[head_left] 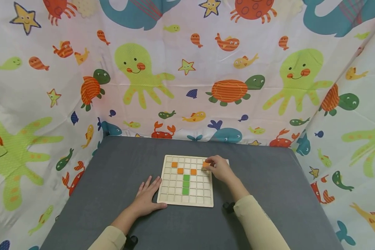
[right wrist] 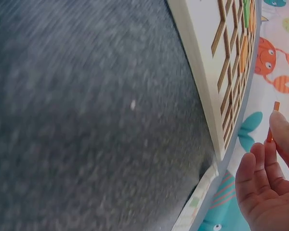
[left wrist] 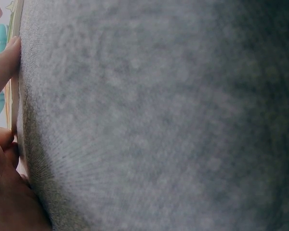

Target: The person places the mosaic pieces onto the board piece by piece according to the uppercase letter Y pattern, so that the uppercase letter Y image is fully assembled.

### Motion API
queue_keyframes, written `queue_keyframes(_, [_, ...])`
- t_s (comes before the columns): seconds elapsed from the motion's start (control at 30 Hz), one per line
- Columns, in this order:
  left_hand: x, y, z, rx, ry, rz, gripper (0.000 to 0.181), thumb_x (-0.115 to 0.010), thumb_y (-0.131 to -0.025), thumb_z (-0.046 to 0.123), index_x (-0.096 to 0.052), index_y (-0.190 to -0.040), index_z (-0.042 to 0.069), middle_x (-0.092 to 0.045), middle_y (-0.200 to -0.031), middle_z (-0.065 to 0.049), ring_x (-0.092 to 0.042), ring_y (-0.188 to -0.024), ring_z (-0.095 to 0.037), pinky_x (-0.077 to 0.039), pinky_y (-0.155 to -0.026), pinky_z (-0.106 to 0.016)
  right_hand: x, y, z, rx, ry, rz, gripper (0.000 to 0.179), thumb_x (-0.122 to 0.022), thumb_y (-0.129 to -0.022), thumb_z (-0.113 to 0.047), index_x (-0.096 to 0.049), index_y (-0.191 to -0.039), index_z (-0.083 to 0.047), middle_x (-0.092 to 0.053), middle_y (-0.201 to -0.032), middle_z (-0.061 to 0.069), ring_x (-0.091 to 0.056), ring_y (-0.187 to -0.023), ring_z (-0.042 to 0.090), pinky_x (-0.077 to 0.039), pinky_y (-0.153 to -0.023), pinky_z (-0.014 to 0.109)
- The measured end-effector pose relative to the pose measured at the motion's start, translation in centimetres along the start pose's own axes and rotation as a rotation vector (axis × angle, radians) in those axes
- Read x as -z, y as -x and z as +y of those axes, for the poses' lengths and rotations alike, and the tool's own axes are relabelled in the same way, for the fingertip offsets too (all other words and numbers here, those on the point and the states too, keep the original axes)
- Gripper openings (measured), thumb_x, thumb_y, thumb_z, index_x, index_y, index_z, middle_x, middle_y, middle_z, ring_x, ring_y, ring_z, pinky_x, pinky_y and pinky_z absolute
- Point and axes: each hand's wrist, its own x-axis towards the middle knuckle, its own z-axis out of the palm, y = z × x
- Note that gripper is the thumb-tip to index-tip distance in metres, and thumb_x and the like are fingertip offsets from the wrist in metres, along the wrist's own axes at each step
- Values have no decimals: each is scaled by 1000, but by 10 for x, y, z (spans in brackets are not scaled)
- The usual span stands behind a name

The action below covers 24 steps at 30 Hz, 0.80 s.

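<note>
A wooden grid board [head_left: 200, 200] lies flat on the grey table. My right hand [head_left: 221, 169] is over the board's far right corner, pinching a thin orange square tile [head_left: 205, 164] between thumb and fingertips. In the right wrist view the tile [right wrist: 276, 105] is held on edge, the other fingers loosely bent below it. With fingers spread, my left hand [head_left: 146, 200] rests against the board's left edge, thumb at the near left corner. Three orange tiles [head_left: 180, 171] sit in the far rows. Three green tiles [head_left: 185, 184] form a column in the middle.
A pale card [right wrist: 197, 199] with green marks lies beyond the board's far right corner, mostly hidden by my right hand in the head view. Behind the table [head_left: 128, 156] hangs a curtain [head_left: 187, 83] printed with sea animals. It also runs along both sides.
</note>
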Motion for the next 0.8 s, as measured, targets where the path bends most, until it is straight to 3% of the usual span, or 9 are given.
queue_keyframes(0.43, [1,-1,0,14,-6,-10,113,-75,-76,69,-24,-162,16,-21,-169,-1,-3,-158,-33,-3,-124,-60,-17,-14,-4,-30,-22,-48,23,-75,-93,-19,-74,-115,-11,-66,-112,7,-61,-94,19,-56,-80,37])
queue_keyframes(0.8, [0,0,1,19,-6,-10,112,-76,-76,69,-25,-162,17,-21,-169,1,-3,-158,-32,-3,-124,-60,-30,-22,2,-60,-2,-61,22,-75,-93,-22,-74,-113,-13,-66,-112,6,-62,-96,20,-55,-88,41])
